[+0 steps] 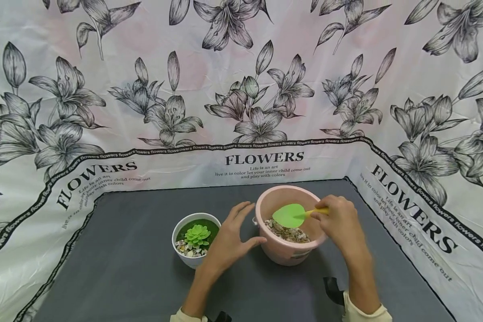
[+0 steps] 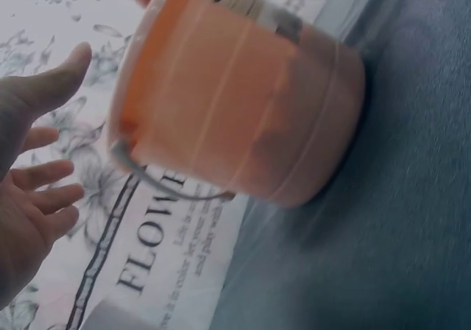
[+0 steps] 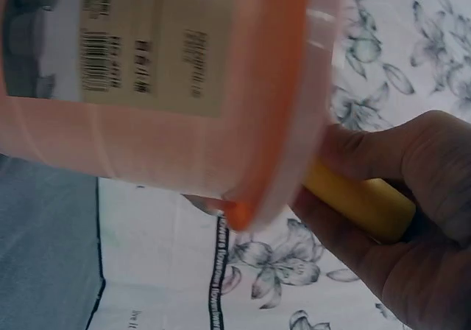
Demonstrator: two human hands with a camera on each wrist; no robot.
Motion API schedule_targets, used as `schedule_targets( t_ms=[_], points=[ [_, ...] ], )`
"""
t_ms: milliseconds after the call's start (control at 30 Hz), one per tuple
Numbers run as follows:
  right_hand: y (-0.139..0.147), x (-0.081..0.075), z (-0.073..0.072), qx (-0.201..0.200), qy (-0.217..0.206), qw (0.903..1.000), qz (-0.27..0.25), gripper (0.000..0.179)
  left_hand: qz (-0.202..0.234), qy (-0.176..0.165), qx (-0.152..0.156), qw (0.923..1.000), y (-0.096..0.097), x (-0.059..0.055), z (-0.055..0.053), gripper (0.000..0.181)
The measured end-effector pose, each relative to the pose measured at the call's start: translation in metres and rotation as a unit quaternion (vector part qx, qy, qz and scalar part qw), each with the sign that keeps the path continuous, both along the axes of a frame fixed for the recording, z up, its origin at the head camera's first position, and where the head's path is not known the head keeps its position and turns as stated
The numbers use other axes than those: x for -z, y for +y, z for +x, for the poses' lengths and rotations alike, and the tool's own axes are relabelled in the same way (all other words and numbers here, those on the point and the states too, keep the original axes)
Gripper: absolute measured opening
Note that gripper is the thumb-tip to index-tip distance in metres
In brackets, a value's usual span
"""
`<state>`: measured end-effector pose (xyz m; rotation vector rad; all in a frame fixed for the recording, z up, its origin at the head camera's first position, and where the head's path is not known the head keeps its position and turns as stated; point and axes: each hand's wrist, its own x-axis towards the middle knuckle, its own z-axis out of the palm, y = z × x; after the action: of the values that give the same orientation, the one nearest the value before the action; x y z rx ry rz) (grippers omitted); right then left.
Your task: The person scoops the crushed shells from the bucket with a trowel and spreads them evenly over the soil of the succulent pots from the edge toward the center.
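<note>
My right hand (image 1: 340,220) grips the yellow handle (image 3: 364,201) of a small toy shovel with a green blade (image 1: 290,215). The blade sits inside the pink bucket (image 1: 283,252), above a layer of mixed pebbles (image 1: 290,234). My left hand (image 1: 234,241) has its fingers spread between the bucket and a white pot (image 1: 189,263), holding nothing. In the left wrist view, a gap separates that hand (image 2: 37,168) from the bucket's rim. Inside the pot, a green succulent (image 1: 197,235) stands with pebbles along the near side; my left hand overlaps the pot's right edge in the head view.
A dark grey cloth (image 1: 137,250) covers the table. White fabric with flower prints (image 1: 261,89) hangs behind and along both sides. The bucket's handle (image 2: 169,186) hangs down on its outer side, and a printed label (image 3: 154,43) is on its wall.
</note>
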<state>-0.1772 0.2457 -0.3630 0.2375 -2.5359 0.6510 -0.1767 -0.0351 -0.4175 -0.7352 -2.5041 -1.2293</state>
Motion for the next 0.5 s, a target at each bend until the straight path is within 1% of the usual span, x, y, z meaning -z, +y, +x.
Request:
schedule_targets(
  t_ms=[133, 233, 367, 500],
  points=[
    [-0.005, 0.012, -0.004, 0.006, -0.014, 0.9992, 0.036, 0.019, -0.005, 0.001, 0.028, 0.9996, 0.013, 0.004, -0.005, 0.088],
    [-0.008, 0.020, -0.007, 0.005, -0.012, 0.9984, 0.054, 0.019, -0.010, -0.013, 0.044, 0.9989, 0.021, 0.008, -0.008, 0.093],
    [-0.012, 0.029, -0.012, -0.014, -0.012, 0.9975, 0.068, 0.017, -0.015, -0.019, 0.050, 0.9985, 0.029, 0.012, -0.011, 0.099],
    [-0.013, 0.029, -0.017, -0.022, -0.038, 0.9937, 0.104, 0.018, -0.018, -0.023, 0.055, 0.9980, 0.035, 0.014, -0.011, 0.105]
  ],
)
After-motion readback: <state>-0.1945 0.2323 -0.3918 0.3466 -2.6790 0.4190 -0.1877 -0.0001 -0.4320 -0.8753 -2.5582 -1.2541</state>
